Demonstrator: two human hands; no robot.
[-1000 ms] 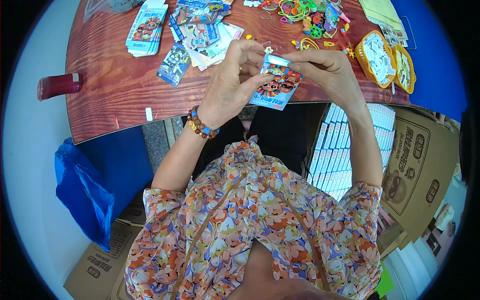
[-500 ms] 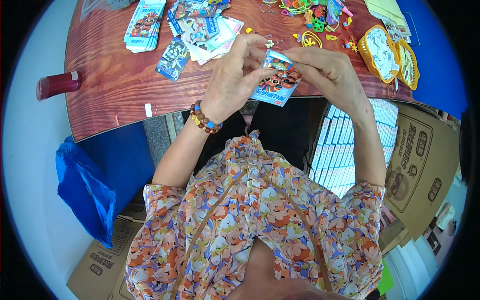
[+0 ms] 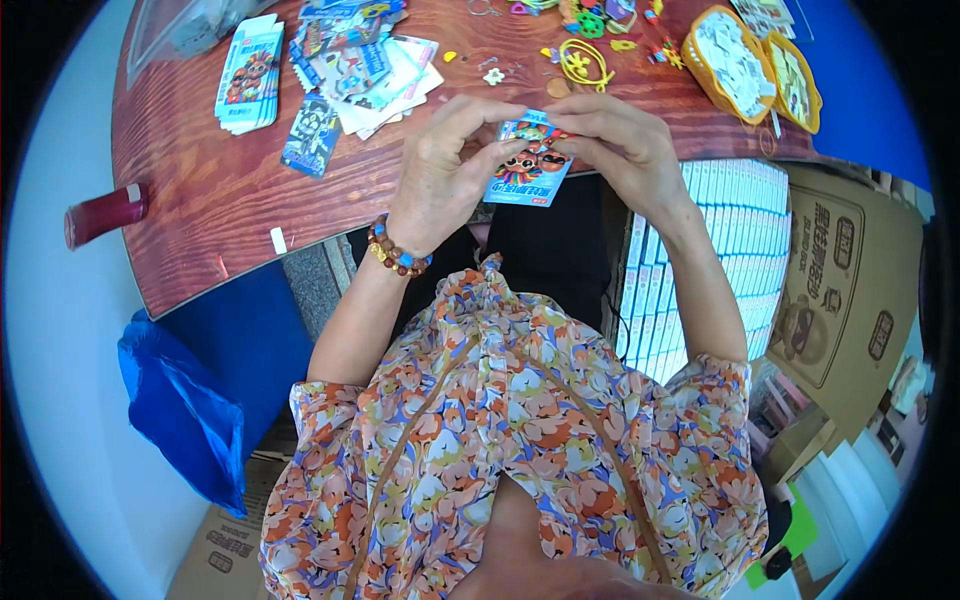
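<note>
A small light-blue printed box (image 3: 527, 178) with cartoon faces is held between both hands, just past the table's front edge. My left hand (image 3: 450, 165), with beaded bracelets on its wrist, grips the upper left side between thumb and fingers. My right hand (image 3: 625, 150) pinches the upper right corner, its fingertips at the top end. The fingers hide part of that top end. On the table beyond my left hand lie loose printed cards and packets (image 3: 365, 75), with a dark card (image 3: 312, 135) in front of them.
A stack of flat light-blue boxes (image 3: 250, 80) lies at left, near a dark red jar (image 3: 105, 217). Small colourful toys (image 3: 590, 20) and a yellow cord (image 3: 585, 65) lie at the back. Yellow baskets (image 3: 700, 60) hold small packets. A carton of packed boxes (image 3: 700, 260) stands below right.
The view has shifted, so the table things sit further left and higher. The box remains in both hands; my right fingers have closed in on its top end, where a flap stood up.
</note>
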